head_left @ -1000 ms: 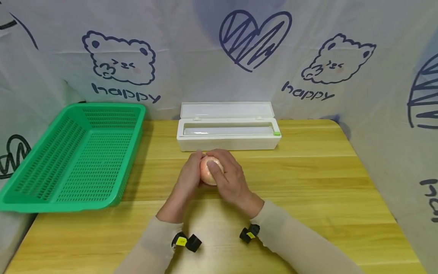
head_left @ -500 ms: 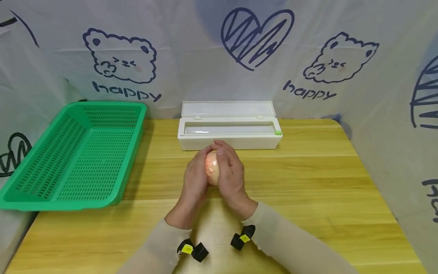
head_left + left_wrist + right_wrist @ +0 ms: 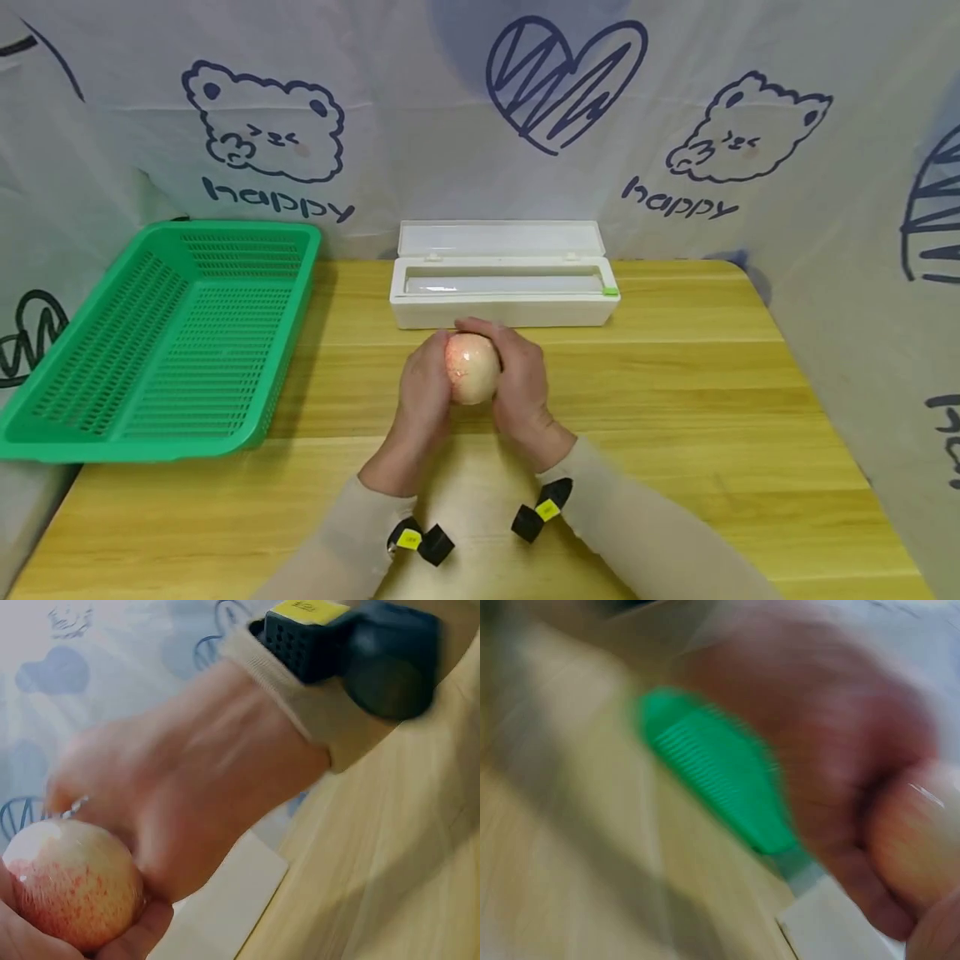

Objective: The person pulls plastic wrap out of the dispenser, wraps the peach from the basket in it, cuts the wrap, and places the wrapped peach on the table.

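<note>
Between both hands, above the table, is a round cream-and-red fruit with a shiny, clear film over its skin; its exact kind is unclear. My left hand grips its left side. On the other side my right hand cups it, fingers bent round the far side. Red speckles and film creases on the fruit show in the left wrist view. The right wrist view is blurred, with the fruit at its right edge. Just beyond the hands stands a white cling film dispenser, lid raised, film roll inside.
A green perforated plastic basket occupies the left of the wooden table, partly over its edge. On the dispenser's right end sits a small green slider. Behind the table hangs a white cloth with drawings.
My hands have shifted slightly right with the fruit and turned it about. The right thumb, earlier across the fruit, has moved off, so more of its top shows.
</note>
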`<move>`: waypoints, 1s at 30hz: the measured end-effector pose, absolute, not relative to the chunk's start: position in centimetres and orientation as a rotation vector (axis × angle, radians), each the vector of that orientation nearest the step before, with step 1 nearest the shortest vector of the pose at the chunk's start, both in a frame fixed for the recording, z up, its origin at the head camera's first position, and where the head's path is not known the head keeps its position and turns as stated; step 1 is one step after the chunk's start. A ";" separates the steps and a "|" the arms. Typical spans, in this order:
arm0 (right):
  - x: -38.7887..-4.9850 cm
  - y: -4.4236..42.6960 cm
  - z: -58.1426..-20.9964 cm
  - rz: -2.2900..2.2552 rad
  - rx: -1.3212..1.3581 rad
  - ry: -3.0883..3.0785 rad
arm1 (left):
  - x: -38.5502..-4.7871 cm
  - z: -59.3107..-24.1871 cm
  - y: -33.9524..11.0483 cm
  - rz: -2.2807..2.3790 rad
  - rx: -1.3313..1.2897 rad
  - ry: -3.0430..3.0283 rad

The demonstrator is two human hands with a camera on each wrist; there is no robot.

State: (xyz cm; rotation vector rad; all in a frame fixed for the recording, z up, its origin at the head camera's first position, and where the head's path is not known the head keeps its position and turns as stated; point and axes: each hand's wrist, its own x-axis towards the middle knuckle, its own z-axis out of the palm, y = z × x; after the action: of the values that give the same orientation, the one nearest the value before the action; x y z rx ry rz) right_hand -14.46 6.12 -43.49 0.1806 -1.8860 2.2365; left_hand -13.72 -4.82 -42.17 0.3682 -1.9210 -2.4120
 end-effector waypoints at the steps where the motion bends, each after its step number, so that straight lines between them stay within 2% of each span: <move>1: -14.7 6.5 -43.4 2.355 0.185 -1.811 | -13.8 -42.1 -4.9 -2.461 0.395 -1.896; 4: -14.8 7.3 -43.4 2.465 0.253 -1.757 | -13.9 -42.0 -5.1 -2.618 0.436 -1.791; 9: -13.8 6.5 -44.4 1.831 0.410 -2.019 | -13.6 -42.1 -4.7 -2.687 0.366 -1.797; 15: -13.8 5.9 -45.3 1.543 0.375 -1.940 | -13.5 -42.3 -4.9 -2.662 0.232 -1.949; 18: -13.8 6.0 -45.2 1.560 0.369 -1.972 | -13.6 -42.6 -5.0 -2.491 0.230 -2.083; 25: -14.4 6.6 -44.1 2.029 0.147 -2.164 | -14.0 -43.1 -5.5 -2.151 0.200 -2.348; 30: -14.1 6.3 -44.6 1.930 0.062 -2.210 | -14.0 -43.1 -5.4 -2.033 0.076 -2.509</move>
State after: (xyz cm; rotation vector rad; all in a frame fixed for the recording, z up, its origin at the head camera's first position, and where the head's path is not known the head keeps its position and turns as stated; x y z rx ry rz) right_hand -14.10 6.27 -44.63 0.0616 -2.2100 1.9299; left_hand -14.03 -5.36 -43.07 0.0762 -2.5093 -2.0328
